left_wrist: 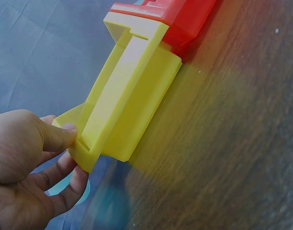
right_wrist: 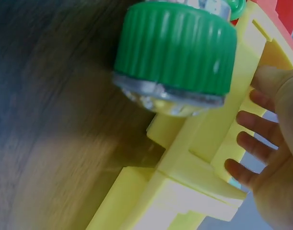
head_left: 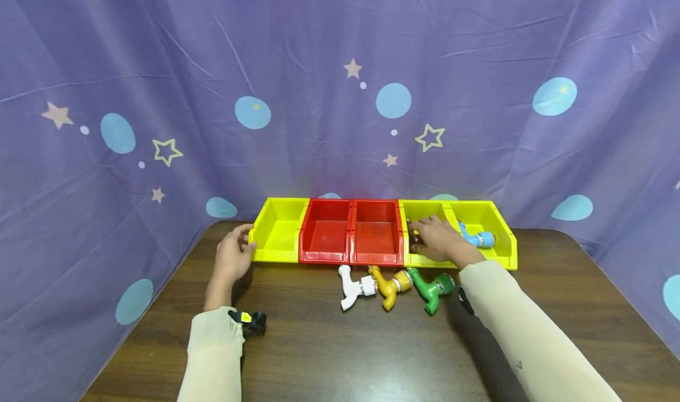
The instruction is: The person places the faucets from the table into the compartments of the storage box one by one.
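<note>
In the head view my left hand (head_left: 234, 255) pinches the outer side wall of the leftmost yellow bin (head_left: 278, 229). The left wrist view shows the thumb inside that wall and fingers outside. My right hand (head_left: 437, 238) reaches into another yellow bin (head_left: 419, 210), right of the red ones, over a dark brown object (head_left: 416, 241) that it mostly covers. Its fingers (right_wrist: 259, 127) look spread and relaxed in the right wrist view, with nothing visible between them. A light-blue tap (head_left: 478, 237) lies in the rightmost yellow bin (head_left: 507, 245).
Two red bins (head_left: 325, 254) stand mid-row. Before the bins, a white tap (head_left: 353, 288), a yellow tap (head_left: 392, 286) and a green tap (head_left: 432, 288) lie on the brown wooden table (head_left: 329, 355). A purple curtain (head_left: 319, 48) hangs behind.
</note>
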Tool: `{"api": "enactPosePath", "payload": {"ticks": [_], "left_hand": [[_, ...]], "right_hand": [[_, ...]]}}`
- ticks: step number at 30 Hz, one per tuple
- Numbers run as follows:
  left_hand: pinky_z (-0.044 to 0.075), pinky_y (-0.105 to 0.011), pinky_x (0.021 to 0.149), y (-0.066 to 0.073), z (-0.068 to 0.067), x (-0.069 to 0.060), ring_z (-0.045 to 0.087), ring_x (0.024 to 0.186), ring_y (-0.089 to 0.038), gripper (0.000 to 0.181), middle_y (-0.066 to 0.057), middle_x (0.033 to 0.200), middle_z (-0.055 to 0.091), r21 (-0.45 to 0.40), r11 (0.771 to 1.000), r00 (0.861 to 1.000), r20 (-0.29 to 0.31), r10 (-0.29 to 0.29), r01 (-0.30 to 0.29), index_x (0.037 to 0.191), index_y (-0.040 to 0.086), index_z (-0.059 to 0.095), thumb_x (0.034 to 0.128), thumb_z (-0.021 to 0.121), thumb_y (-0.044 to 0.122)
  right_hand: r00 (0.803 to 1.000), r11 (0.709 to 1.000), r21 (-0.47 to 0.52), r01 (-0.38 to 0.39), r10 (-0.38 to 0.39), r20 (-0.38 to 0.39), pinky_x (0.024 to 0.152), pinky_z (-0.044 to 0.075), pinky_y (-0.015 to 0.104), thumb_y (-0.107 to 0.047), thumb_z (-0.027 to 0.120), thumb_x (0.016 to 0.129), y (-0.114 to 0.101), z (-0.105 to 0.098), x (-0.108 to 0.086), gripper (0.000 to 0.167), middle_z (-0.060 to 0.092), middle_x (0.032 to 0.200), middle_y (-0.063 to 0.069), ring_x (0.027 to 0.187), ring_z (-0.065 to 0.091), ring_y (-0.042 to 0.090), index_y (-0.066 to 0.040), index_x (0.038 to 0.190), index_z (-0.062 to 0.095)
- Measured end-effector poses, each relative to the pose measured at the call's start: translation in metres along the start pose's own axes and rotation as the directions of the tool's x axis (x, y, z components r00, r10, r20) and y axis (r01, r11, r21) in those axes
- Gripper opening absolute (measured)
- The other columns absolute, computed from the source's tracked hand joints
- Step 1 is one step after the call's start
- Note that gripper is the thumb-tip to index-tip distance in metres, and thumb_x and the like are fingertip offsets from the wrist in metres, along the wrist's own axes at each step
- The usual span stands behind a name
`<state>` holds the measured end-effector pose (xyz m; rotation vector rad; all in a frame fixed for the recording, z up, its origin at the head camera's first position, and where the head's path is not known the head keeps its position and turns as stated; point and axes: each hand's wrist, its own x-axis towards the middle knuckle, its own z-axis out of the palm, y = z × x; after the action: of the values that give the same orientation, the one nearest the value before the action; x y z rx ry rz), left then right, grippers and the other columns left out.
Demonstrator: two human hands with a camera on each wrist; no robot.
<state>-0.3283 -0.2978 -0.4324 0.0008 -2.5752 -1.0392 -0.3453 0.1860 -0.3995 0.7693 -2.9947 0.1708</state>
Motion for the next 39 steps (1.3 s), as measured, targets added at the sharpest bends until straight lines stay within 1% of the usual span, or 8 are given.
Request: {"api": "enactPosePath", "payload": {"ticks": [3, 5, 9, 13, 20, 26, 30, 39], "left_hand": [[0.049, -0.042, 0.083, 0.000, 0.000, 0.000, 0.060, 0.097, -0.032, 0.044, -0.021, 0.114, 0.060, 0.000, 1.000, 1.000, 0.003, 0.002, -0.002, 0.142, 0.002, 0.054, 0.0983, 0.063, 0.000], [0.049, -0.041, 0.082, 0.000, 0.000, 0.000, 0.060, 0.097, -0.032, 0.045, -0.021, 0.114, 0.060, 0.001, 1.000, 1.000, 0.003, 0.002, -0.002, 0.142, 0.002, 0.054, 0.0983, 0.063, 0.000], [0.049, -0.039, 0.080, 0.000, 0.000, 0.000, 0.059, 0.096, -0.031, 0.045, -0.020, 0.114, 0.060, 0.005, 1.000, 1.000, 0.002, -0.010, 0.010, 0.143, 0.003, 0.054, 0.0986, 0.063, 0.001], [0.049, -0.039, 0.081, -0.001, 0.001, -0.001, 0.059, 0.097, -0.031, 0.046, -0.020, 0.116, 0.060, 0.003, 1.000, 1.000, 0.005, -0.026, 0.026, 0.144, 0.003, 0.053, 0.0992, 0.062, 0.001], [0.051, -0.041, 0.081, -0.001, 0.001, 0.000, 0.059, 0.099, -0.032, 0.046, -0.020, 0.117, 0.059, -0.003, 1.000, 0.999, 0.014, -0.029, 0.029, 0.145, 0.003, 0.052, 0.1000, 0.062, 0.001], [0.051, -0.041, 0.081, -0.001, 0.001, 0.001, 0.059, 0.098, -0.031, 0.046, -0.020, 0.116, 0.059, -0.008, 1.000, 1.000, 0.013, -0.025, 0.025, 0.145, 0.003, 0.052, 0.0996, 0.062, 0.001], [0.051, -0.041, 0.082, -0.002, 0.000, 0.001, 0.058, 0.098, -0.032, 0.046, -0.020, 0.116, 0.059, -0.006, 1.000, 1.000, 0.011, -0.024, 0.024, 0.145, 0.003, 0.052, 0.0995, 0.062, 0.001], [0.051, -0.041, 0.082, -0.003, 0.001, 0.001, 0.059, 0.098, -0.031, 0.046, -0.020, 0.116, 0.060, -0.014, 1.000, 1.000, 0.013, -0.022, 0.022, 0.144, 0.003, 0.053, 0.0992, 0.062, 0.001]], "right_hand": [[0.999, 1.000, 0.007, 0.015, -0.015, -0.048, 0.096, 0.044, 0.062, -0.023, 0.070, 0.097, 0.000, -0.001, -0.004, 0.030, 0.064, 0.126, 0.016, 0.115, 0.052, 0.038, -0.010, 0.123, 0.066], [0.997, 1.000, 0.006, 0.029, -0.028, -0.076, 0.094, 0.044, 0.060, -0.023, 0.070, 0.097, 0.001, -0.001, -0.006, 0.026, 0.065, 0.124, 0.015, 0.112, 0.052, 0.037, -0.011, 0.120, 0.067], [0.990, 0.998, -0.001, 0.055, -0.055, -0.126, 0.093, 0.045, 0.058, -0.023, 0.070, 0.096, 0.001, -0.001, -0.012, 0.029, 0.065, 0.123, 0.014, 0.112, 0.053, 0.036, -0.012, 0.122, 0.067], [0.984, 0.997, -0.017, 0.082, -0.083, -0.155, 0.094, 0.045, 0.058, -0.021, 0.071, 0.094, 0.002, -0.002, -0.019, 0.032, 0.065, 0.122, 0.014, 0.114, 0.053, 0.037, -0.009, 0.123, 0.067], [0.973, 0.988, -0.061, 0.143, -0.151, -0.172, 0.094, 0.047, 0.056, -0.020, 0.074, 0.093, 0.004, -0.001, -0.033, 0.036, 0.067, 0.120, 0.011, 0.114, 0.056, 0.037, -0.006, 0.126, 0.068], [0.971, 0.985, -0.077, 0.153, -0.165, -0.174, 0.095, 0.047, 0.057, -0.025, 0.075, 0.094, 0.004, 0.000, -0.044, 0.041, 0.067, 0.123, 0.012, 0.115, 0.056, 0.036, -0.005, 0.129, 0.066], [0.964, 0.982, -0.078, 0.174, -0.186, -0.189, 0.096, 0.047, 0.058, -0.024, 0.076, 0.093, 0.002, 0.002, -0.049, 0.041, 0.066, 0.124, 0.011, 0.115, 0.056, 0.036, -0.006, 0.129, 0.066], [0.954, 0.969, -0.113, 0.219, -0.236, -0.182, 0.100, 0.047, 0.055, -0.026, 0.081, 0.089, -0.005, 0.005, -0.061, 0.050, 0.065, 0.129, 0.007, 0.118, 0.056, 0.034, -0.012, 0.134, 0.064]]}}
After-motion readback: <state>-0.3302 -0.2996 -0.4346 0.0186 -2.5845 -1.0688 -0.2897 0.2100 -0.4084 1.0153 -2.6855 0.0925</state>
